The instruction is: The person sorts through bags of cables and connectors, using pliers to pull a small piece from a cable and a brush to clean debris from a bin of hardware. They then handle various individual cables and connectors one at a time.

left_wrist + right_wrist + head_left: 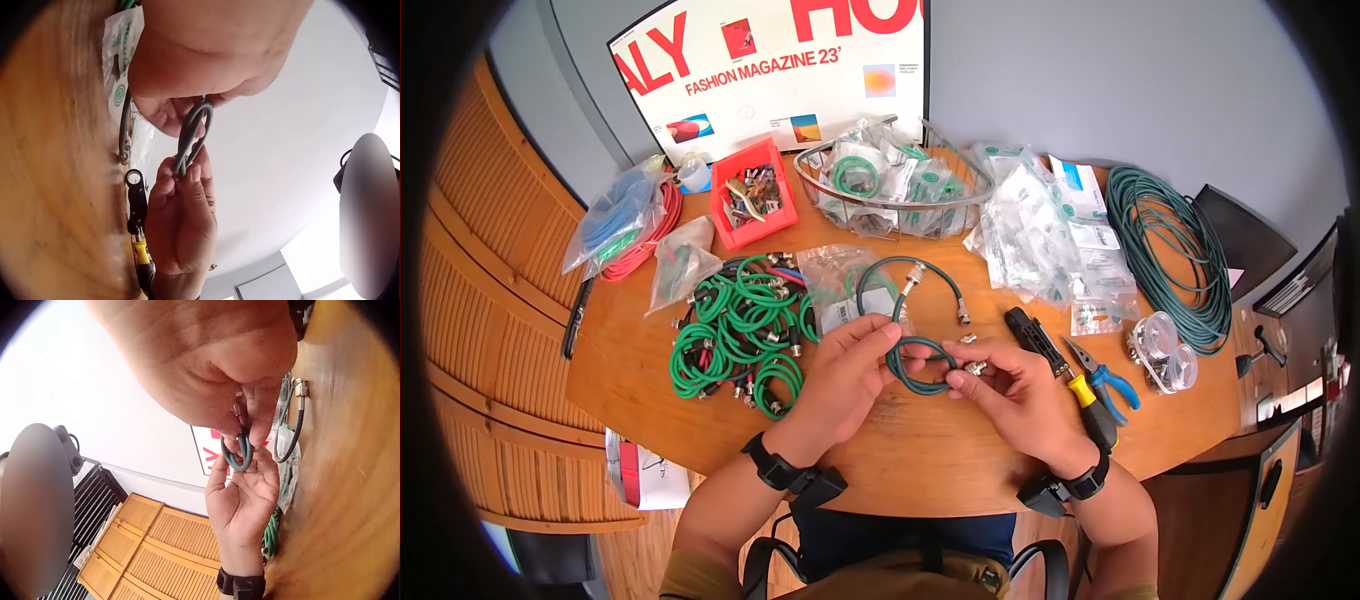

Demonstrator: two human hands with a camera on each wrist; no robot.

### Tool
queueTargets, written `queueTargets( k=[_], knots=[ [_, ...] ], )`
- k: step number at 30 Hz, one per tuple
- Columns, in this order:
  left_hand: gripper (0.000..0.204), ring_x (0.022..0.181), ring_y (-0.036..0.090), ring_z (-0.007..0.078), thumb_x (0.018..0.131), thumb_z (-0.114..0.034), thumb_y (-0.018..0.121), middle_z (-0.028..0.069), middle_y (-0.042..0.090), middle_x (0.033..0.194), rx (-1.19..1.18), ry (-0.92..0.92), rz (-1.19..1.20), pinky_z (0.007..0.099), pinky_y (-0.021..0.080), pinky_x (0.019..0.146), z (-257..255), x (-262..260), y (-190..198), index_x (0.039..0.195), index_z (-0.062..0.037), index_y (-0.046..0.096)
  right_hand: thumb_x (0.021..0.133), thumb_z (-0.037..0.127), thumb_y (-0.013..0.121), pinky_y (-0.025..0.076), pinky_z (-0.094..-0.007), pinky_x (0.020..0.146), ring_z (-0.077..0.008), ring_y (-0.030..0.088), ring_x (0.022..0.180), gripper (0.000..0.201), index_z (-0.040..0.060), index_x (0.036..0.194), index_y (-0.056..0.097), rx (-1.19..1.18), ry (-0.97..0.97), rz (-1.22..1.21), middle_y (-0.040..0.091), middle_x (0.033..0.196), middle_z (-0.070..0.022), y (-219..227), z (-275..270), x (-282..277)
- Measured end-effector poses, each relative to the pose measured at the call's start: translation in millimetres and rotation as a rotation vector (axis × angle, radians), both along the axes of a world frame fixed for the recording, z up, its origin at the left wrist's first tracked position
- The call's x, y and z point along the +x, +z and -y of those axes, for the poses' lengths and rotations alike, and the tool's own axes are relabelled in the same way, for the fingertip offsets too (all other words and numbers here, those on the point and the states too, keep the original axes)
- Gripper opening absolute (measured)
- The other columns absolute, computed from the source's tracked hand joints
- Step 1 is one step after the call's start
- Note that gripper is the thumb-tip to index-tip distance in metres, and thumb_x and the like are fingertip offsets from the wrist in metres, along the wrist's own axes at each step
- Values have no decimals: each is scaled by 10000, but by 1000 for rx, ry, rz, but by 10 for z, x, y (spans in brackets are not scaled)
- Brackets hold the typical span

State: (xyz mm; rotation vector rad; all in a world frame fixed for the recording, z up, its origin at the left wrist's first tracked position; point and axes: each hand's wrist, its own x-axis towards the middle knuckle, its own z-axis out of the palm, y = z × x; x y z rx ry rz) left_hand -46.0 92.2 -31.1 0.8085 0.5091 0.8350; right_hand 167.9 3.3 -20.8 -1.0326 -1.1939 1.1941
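Observation:
In the head view both hands hold a small coil of dark green cable (pixel 920 388) over the table's front half. My left hand (pixel 845 375) pinches the coil's left side. My right hand (pixel 1022 395) grips its right side, close to a metal BNC connector (pixel 975 368). The left wrist view shows the looped cable (pixel 197 128) between the two hands. From the right wrist, the coil (pixel 240 456) hangs between the fingertips of both. Beyond the hands lies a dark green cable curve (pixel 940 272) with a connector end (pixel 963 314).
Green coiled cables (pixel 735 325) lie left. Behind stand a red bin (pixel 752 235) of connectors and a wire basket (pixel 890 205) of bagged cables. Clear bags (pixel 1025 225), a large cable coil (pixel 1165 250), blue pliers (pixel 1115 385), a black stripping tool (pixel 1035 338) and clear jars (pixel 1165 350) are right.

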Motion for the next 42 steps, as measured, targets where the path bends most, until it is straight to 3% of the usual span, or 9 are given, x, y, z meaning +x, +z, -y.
queueTargets(
  k=[2,6,9,12,15,17,23,30,42],
  knots=[
    [217,1103,723,248,1093,-185,603,153,754,1121,1,74,-17,392,576,965,19,35,38,1127,8,696,997,-46,703,594,-239,833,-114,697,1058,327,-4,1321,713,-43,38,149,735,1179,-82,-34,1,30],
    [196,1087,726,229,1089,-175,621,153,750,1120,59,181,-64,371,586,924,8,81,24,1122,5,691,995,-48,704,594,-237,837,-114,703,1043,313,-12,1305,720,27,72,202,734,1181,-85,50,-10,36],
    [208,1095,733,236,1099,-181,604,161,751,1125,197,44,-180,378,595,928,-58,16,32,1156,5,678,993,-54,703,599,-240,855,-120,707,1041,323,-13,1313,713,-29,-27,94,728,1161,-77,70,-6,36],
    [219,1115,737,251,1113,-182,571,162,752,1127,202,-64,-117,402,600,960,-83,2,43,1192,5,654,995,-53,700,609,-248,863,-126,707,1053,346,-14,1339,695,-34,-49,9,727,1156,-86,49,-15,45],
    [204,1134,735,267,1124,-169,535,161,751,1127,158,-106,-51,426,594,993,-117,-19,-11,1225,-13,621,984,-66,706,612,-269,903,-142,714,1069,341,-31,1322,679,-65,-57,-26,724,1174,-108,49,-30,10],
    [189,1139,733,273,1125,-168,530,163,749,1131,150,-102,-45,435,589,1002,-96,-8,25,1220,-26,610,973,-62,723,607,-284,926,-149,727,1055,314,-34,1281,671,-41,-175,-342,734,1145,-111,53,-63,-30],
    [149,1149,724,281,1130,-181,518,138,734,1104,140,-97,-36,452,577,1019,-54,17,40,1201,-67,583,1001,-4,710,614,-293,906,-181,739,1068,222,31,1211,646,-149,-75,-381,750,1137,-96,-53,-77,116],
    [158,1059,732,267,1144,-244,508,90,697,991,46,47,40,428,583,954,-77,74,8,1153,-97,564,1046,59,679,619,-292,881,-168,740,1042,175,9,1201,617,-164,-82,-292,748,1175,-103,51,-57,-19],
    [221,1028,754,246,1167,-303,451,101,745,1033,24,66,1,331,564,822,-78,67,55,1193,-102,541,1031,-28,662,600,-298,926,-145,682,1133,197,-10,1208,577,40,-77,-45,668,1277,-118,-50,27,-102]
  ],
)
